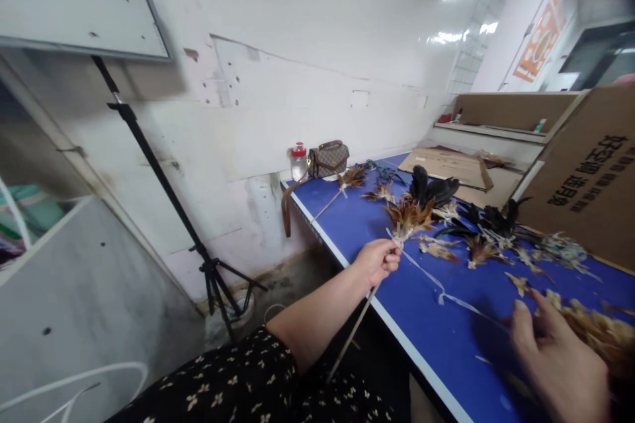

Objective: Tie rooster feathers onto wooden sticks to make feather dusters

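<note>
My left hand (380, 261) is closed around a thin stick (353, 332), just below a bundle of brown feathers (407, 215) bound at its top. A pale string (454, 299) runs from the binding, with a knot partway along, to my right hand (558, 350). That hand is curled, thumb and forefinger a little apart, with the string running in by the thumb; its lower fingers are hidden. Close to its fingertips lies a small tan feather (518, 283). A pile of tan feathers (590, 324) sits beside it. Black feathers (429, 186) stand behind the bundle.
More feather bunches (496, 228) are spread over the blue table (421, 337). Another feather-tipped stick (327, 205) lies near the far left edge. Behind are a checked handbag (328, 160), a red-lidded jar (298, 162) and cardboard (575, 192). A black tripod (163, 178) stands left.
</note>
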### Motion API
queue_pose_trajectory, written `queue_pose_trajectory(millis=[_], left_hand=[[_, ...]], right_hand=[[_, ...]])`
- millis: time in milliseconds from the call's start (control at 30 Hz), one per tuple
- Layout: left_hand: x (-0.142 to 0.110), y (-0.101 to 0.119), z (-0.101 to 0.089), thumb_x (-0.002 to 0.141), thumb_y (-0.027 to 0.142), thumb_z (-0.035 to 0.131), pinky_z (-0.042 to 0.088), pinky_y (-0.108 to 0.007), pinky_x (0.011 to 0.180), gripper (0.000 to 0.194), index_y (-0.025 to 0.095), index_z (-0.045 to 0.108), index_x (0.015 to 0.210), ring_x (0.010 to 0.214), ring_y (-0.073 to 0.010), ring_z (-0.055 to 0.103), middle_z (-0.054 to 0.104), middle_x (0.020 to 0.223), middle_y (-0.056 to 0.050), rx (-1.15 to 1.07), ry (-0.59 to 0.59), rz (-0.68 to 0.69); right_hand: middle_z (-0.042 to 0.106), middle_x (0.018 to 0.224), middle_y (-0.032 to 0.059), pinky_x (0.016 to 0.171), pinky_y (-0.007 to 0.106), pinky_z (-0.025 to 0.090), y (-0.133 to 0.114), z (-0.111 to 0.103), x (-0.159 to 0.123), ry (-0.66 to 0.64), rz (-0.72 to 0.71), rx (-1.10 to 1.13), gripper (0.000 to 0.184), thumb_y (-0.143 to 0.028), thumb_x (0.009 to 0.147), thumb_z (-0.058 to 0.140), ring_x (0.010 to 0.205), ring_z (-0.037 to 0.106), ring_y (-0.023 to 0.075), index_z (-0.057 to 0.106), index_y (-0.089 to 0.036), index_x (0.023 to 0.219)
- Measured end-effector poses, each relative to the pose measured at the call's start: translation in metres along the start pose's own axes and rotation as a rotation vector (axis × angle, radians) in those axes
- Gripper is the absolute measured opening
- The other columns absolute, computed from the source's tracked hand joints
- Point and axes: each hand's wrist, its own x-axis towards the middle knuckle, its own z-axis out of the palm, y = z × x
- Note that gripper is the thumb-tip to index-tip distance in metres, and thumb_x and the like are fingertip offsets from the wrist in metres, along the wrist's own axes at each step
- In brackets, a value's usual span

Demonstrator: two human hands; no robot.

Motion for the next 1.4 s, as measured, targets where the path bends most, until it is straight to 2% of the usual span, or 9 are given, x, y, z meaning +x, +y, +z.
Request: queue_pose_trajectory(millis=[133, 333, 600, 700, 800, 900, 1033, 1233, 1400], left_hand=[[0.002, 0.000, -0.005, 0.084, 0.022, 0.087, 0.008, -0.022, 0.052, 0.029, 0.015, 0.060, 0.075, 0.053, -0.0025, 0.029, 0.045, 0.064, 0.004, -0.051, 0.016, 0.006], [0.001, -0.005, -0.008, 0.083, 0.019, 0.089, 0.012, -0.022, 0.051, 0.032, 0.015, 0.060, 0.074, 0.053, -0.0020, 0.032, 0.050, 0.065, 0.003, -0.091, 0.040, 0.009], [0.001, -0.011, -0.009, 0.082, 0.017, 0.088, 0.015, -0.023, 0.050, 0.029, 0.014, 0.061, 0.072, 0.054, -0.0031, 0.038, 0.061, 0.072, -0.003, -0.110, 0.032, 0.001], [-0.001, -0.011, -0.009, 0.080, 0.019, 0.091, 0.016, -0.022, 0.050, 0.031, 0.014, 0.061, 0.073, 0.055, -0.0033, 0.040, 0.063, 0.074, -0.004, -0.108, 0.019, -0.003], [-0.002, -0.010, -0.008, 0.081, 0.017, 0.089, 0.016, -0.022, 0.050, 0.030, 0.014, 0.061, 0.071, 0.055, -0.0033, 0.040, 0.063, 0.074, -0.004, -0.102, 0.013, -0.004], [-0.002, -0.010, -0.007, 0.082, 0.016, 0.087, 0.017, -0.022, 0.049, 0.028, 0.013, 0.061, 0.071, 0.054, -0.0028, 0.039, 0.064, 0.074, -0.004, -0.099, 0.010, -0.007], [-0.001, -0.010, -0.007, 0.083, 0.016, 0.088, 0.018, -0.021, 0.049, 0.027, 0.013, 0.063, 0.074, 0.054, -0.0027, 0.039, 0.066, 0.076, -0.006, -0.105, 0.000, -0.011], [-0.007, -0.017, 0.001, 0.079, 0.024, 0.096, 0.016, -0.021, 0.049, 0.034, 0.012, 0.064, 0.076, 0.054, -0.0023, 0.040, 0.073, 0.082, -0.010, -0.094, -0.047, -0.012], [-0.016, -0.030, 0.011, 0.074, 0.032, 0.100, 0.017, -0.021, 0.049, 0.039, 0.010, 0.068, 0.079, 0.054, -0.0021, 0.043, 0.078, 0.090, -0.015, -0.063, -0.154, -0.021]], right_hand=[[0.086, 0.088, 0.0124, 0.075, 0.055, 0.062, -0.017, -0.005, 0.012, -0.097, 0.117, 0.097, 0.060, -0.065, 0.087, 0.065, 0.087, 0.084, 0.0431, 0.087, -0.025, 0.126], [0.087, 0.093, 0.0114, 0.081, 0.046, 0.057, -0.038, 0.014, 0.062, -0.178, -0.066, 0.018, 0.045, -0.057, 0.086, 0.067, 0.094, 0.082, 0.0391, 0.090, -0.027, 0.110], [0.075, 0.078, 0.0176, 0.072, 0.044, 0.045, -0.054, 0.042, 0.131, -0.320, 0.210, -0.249, 0.039, -0.054, 0.094, 0.072, 0.075, 0.068, 0.0332, 0.085, -0.019, 0.083], [0.067, 0.066, 0.0157, 0.072, 0.045, 0.046, -0.059, 0.055, 0.145, -0.353, 0.274, -0.240, 0.045, -0.058, 0.085, 0.086, 0.071, 0.065, 0.0329, 0.076, -0.020, 0.063], [0.058, 0.053, 0.0105, 0.068, 0.044, 0.045, -0.062, 0.061, 0.152, -0.376, 0.315, -0.176, 0.041, -0.043, 0.071, 0.096, 0.062, 0.060, 0.0295, 0.067, -0.022, 0.051], [0.057, 0.049, 0.0095, 0.062, 0.043, 0.043, -0.066, 0.056, 0.145, -0.321, 0.336, -0.055, 0.035, -0.035, 0.071, 0.092, 0.054, 0.056, 0.0263, 0.064, -0.023, 0.052], [0.065, 0.060, 0.0122, 0.055, 0.041, 0.045, -0.086, 0.043, 0.105, -0.201, 0.265, 0.253, 0.044, -0.063, 0.089, 0.077, 0.056, 0.056, 0.0243, 0.069, -0.023, 0.073], [0.066, 0.061, 0.0064, 0.054, 0.031, 0.046, -0.147, 0.032, 0.021, -0.452, 0.063, 0.633, 0.065, -0.083, 0.084, 0.085, 0.055, 0.056, 0.0182, 0.077, -0.018, 0.080], [0.061, 0.054, 0.0042, 0.044, 0.027, 0.032, -0.163, 0.032, 0.000, -0.412, 0.111, 0.675, 0.076, -0.091, 0.073, 0.090, 0.047, 0.047, 0.0130, 0.070, -0.018, 0.071]])
